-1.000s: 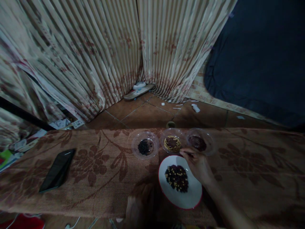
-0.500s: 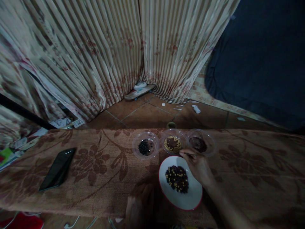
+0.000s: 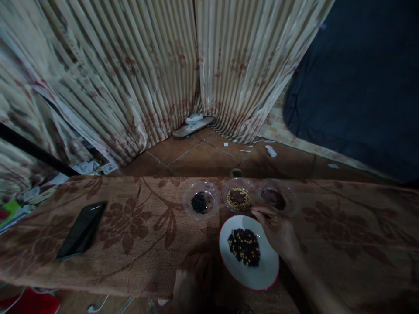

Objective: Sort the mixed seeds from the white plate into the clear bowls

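A white plate with a red rim [image 3: 266, 266] lies near the table's front edge, bearing a mixed pile of dark and yellow beans [image 3: 244, 247]. Behind it stand three clear plastic bowls: one with black beans [image 3: 199, 203], one with yellow beans [image 3: 234, 203], one with dark red beans [image 3: 277, 200]. My right hand [image 3: 278, 231] is over the plate's right rim, thumb and fingers pinched just in front of the yellow and red bowls; whatever they hold is too small to see. Left of the plate, my left hand [image 3: 193, 272] rests at the table edge, its fingers lost in shadow.
A brown flowered cloth [image 3: 144, 244] covers the table. A black phone [image 3: 81, 231] lies at the left. Beyond the table are a skateboard [image 3: 194, 127] and scraps on the tiled floor, with striped curtains [image 3: 157, 65] behind. A red item [image 3: 31, 302] and cables show below.
My right hand has shifted slightly right, still pinched near the bowls. The whole view has moved a little. My left hand, the plate and the bowls stay put.
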The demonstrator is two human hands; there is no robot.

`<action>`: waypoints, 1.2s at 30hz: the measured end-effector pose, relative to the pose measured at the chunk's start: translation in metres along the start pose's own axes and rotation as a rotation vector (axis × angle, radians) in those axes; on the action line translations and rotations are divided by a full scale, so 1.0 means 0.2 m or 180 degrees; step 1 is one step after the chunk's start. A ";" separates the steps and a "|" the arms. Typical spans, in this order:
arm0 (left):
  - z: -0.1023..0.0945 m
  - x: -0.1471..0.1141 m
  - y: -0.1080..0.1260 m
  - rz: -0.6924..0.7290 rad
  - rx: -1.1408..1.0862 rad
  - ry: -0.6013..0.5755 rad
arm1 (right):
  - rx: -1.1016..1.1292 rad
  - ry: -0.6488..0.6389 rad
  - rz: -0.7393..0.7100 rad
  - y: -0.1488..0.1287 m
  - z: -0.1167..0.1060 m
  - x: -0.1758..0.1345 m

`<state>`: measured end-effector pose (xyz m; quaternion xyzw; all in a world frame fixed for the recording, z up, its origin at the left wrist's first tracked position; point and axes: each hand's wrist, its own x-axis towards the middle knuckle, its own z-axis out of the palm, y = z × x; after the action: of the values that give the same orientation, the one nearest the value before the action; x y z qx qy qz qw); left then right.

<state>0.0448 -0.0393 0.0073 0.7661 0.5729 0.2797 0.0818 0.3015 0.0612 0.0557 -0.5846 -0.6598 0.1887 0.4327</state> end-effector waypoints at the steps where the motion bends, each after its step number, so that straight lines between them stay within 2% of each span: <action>1: 0.00 0.00 0.00 -0.0024 0.0000 -0.0007 | 0.0008 0.0024 0.0007 -0.01 -0.01 0.00; 10: 0.00 -0.01 0.01 -0.0122 -0.0005 0.0008 | -0.0004 -0.0142 0.0263 -0.03 -0.05 0.01; 23: 0.01 -0.06 -0.04 0.0028 0.0007 -0.0120 | 0.0044 -0.0398 0.0369 -0.01 -0.03 0.01; 36: -0.02 -0.04 -0.04 0.0001 0.0002 -0.0267 | -0.0001 -0.0285 0.0364 0.01 0.00 0.03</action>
<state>0.0350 -0.0452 0.0034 0.7772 0.5690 0.2472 0.1054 0.3031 0.0668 0.0555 -0.6124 -0.6441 0.2390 0.3911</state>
